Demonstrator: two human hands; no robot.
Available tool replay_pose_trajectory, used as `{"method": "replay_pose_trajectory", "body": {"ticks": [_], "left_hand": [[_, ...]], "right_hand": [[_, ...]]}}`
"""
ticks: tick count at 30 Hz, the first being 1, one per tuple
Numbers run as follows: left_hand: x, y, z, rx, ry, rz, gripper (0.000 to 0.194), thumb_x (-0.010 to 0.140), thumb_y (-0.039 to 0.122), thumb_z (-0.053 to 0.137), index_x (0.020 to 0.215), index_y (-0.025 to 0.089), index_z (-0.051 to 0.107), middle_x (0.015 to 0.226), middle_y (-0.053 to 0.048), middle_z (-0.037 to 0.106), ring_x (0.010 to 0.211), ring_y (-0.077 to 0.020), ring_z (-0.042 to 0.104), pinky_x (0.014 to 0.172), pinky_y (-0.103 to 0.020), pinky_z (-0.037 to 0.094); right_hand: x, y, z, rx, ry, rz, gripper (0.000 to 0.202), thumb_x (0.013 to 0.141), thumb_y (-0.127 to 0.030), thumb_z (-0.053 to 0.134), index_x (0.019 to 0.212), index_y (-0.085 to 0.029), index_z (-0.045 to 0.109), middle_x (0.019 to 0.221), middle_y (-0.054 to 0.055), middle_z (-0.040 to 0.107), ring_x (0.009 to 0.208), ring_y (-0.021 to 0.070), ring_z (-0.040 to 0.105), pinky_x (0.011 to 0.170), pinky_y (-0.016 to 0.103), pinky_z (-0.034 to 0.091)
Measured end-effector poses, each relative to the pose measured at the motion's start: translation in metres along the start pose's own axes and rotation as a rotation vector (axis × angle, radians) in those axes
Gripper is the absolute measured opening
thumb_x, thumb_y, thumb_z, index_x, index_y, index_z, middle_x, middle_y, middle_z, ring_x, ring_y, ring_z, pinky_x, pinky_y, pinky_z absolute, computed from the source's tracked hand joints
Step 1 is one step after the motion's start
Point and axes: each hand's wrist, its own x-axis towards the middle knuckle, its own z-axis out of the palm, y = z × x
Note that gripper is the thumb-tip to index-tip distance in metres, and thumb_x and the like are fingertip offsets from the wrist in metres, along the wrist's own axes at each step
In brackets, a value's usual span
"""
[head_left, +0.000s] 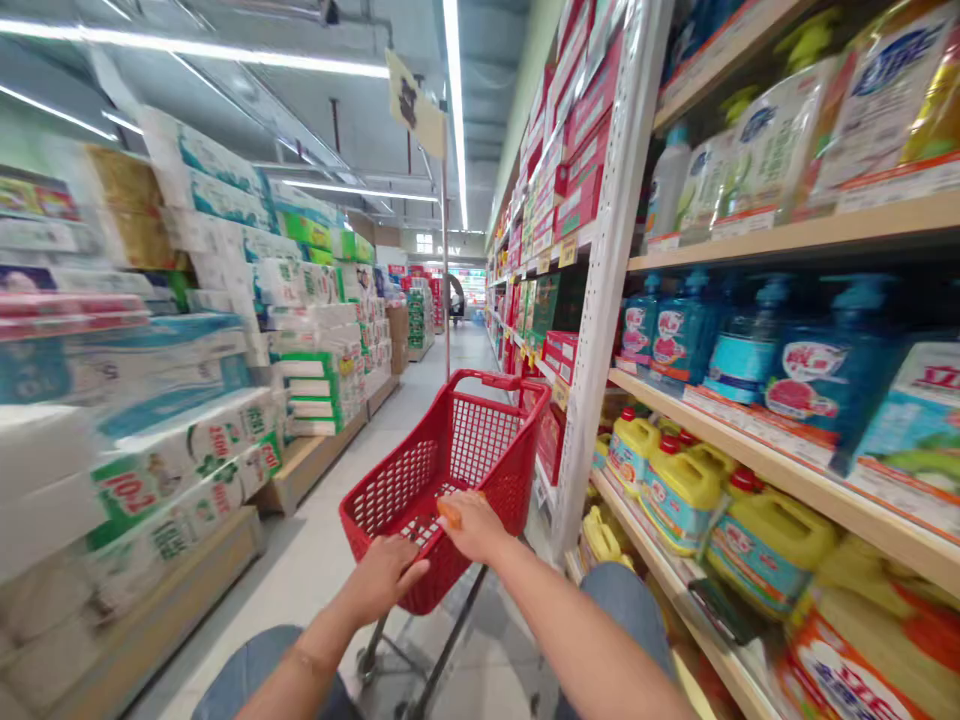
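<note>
A red plastic shopping cart (442, 470) with perforated basket walls stands in front of me, and no goods show inside it. My left hand (388, 572) is closed over the handle at the cart's near end, thumb pointing right. On the right part of that same end, my right hand (471, 525) is also closed. An orange piece (450, 512) shows at the right hand's fingers; it looks like part of the handle. Most of the handle is hidden beneath both hands.
Shelves (750, 420) close on my right hold yellow jugs (675, 490) and blue pump bottles (806, 350). A white upright (600, 300) borders them. Stacked paper packs (187, 440) line the left side on low wooden platforms (180, 620). The aisle floor (472, 345) runs ahead.
</note>
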Motion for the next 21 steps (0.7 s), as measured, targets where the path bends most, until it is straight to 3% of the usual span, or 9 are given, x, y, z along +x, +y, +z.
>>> {"method": "replay_pose_trajectory", "body": {"ticks": [4, 9, 13, 16, 18, 21], "left_hand": [[-0.001, -0.004, -0.001, 0.041, 0.013, -0.062, 0.05, 0.097, 0.053, 0.024, 0.09, 0.021, 0.062, 0.094, -0.005, 0.066, 0.092, -0.0211, 0.056, 0.085, -0.038, 0.035], [0.006, 0.008, 0.006, 0.07, 0.036, -0.064, 0.046, 0.099, 0.045, 0.023, 0.094, 0.021, 0.063, 0.099, -0.007, 0.067, 0.094, -0.0229, 0.056, 0.082, -0.038, 0.034], [0.007, 0.012, 0.007, 0.007, 0.011, 0.001, 0.047, 0.096, 0.053, 0.028, 0.087, 0.021, 0.06, 0.091, -0.004, 0.067, 0.087, -0.0196, 0.056, 0.075, -0.034, 0.033], [0.004, 0.01, 0.008, 0.045, 0.049, -0.03, 0.05, 0.094, 0.058, 0.027, 0.086, 0.021, 0.059, 0.091, -0.003, 0.066, 0.089, -0.0207, 0.055, 0.078, -0.035, 0.032], [0.005, 0.011, 0.009, 0.075, 0.062, -0.066, 0.051, 0.095, 0.058, 0.025, 0.087, 0.021, 0.059, 0.092, -0.003, 0.067, 0.09, -0.0217, 0.055, 0.079, -0.036, 0.032], [0.008, 0.016, 0.011, 0.099, 0.056, -0.092, 0.053, 0.096, 0.057, 0.022, 0.085, 0.021, 0.06, 0.092, -0.003, 0.069, 0.09, -0.0224, 0.056, 0.077, -0.036, 0.032]], "right_hand": [[0.007, -0.011, 0.003, -0.051, 0.053, 0.123, 0.026, 0.092, -0.028, 0.046, 0.112, -0.019, 0.06, 0.116, 0.007, 0.065, 0.111, 0.0199, 0.054, 0.1, 0.033, 0.033], [-0.005, -0.039, 0.021, -0.11, -0.006, -0.077, 0.023, 0.086, -0.033, 0.055, 0.103, -0.02, 0.063, 0.1, 0.006, 0.068, 0.1, 0.0218, 0.056, 0.1, 0.036, 0.031], [-0.008, -0.03, 0.007, -0.182, 0.031, 0.081, 0.022, 0.089, -0.031, 0.049, 0.098, -0.019, 0.065, 0.096, 0.008, 0.068, 0.096, 0.0224, 0.056, 0.092, 0.035, 0.034], [-0.009, -0.02, -0.004, -0.237, 0.062, 0.176, 0.02, 0.085, -0.024, 0.051, 0.094, -0.016, 0.067, 0.095, 0.01, 0.068, 0.096, 0.023, 0.056, 0.092, 0.035, 0.034], [-0.016, -0.019, -0.006, -0.261, 0.054, 0.171, 0.02, 0.079, -0.023, 0.056, 0.093, -0.015, 0.067, 0.094, 0.011, 0.068, 0.096, 0.0241, 0.056, 0.092, 0.036, 0.034], [-0.033, -0.017, -0.008, -0.228, 0.003, 0.031, 0.024, 0.077, -0.025, 0.059, 0.098, -0.015, 0.066, 0.093, 0.01, 0.068, 0.095, 0.024, 0.056, 0.091, 0.036, 0.035]]}}
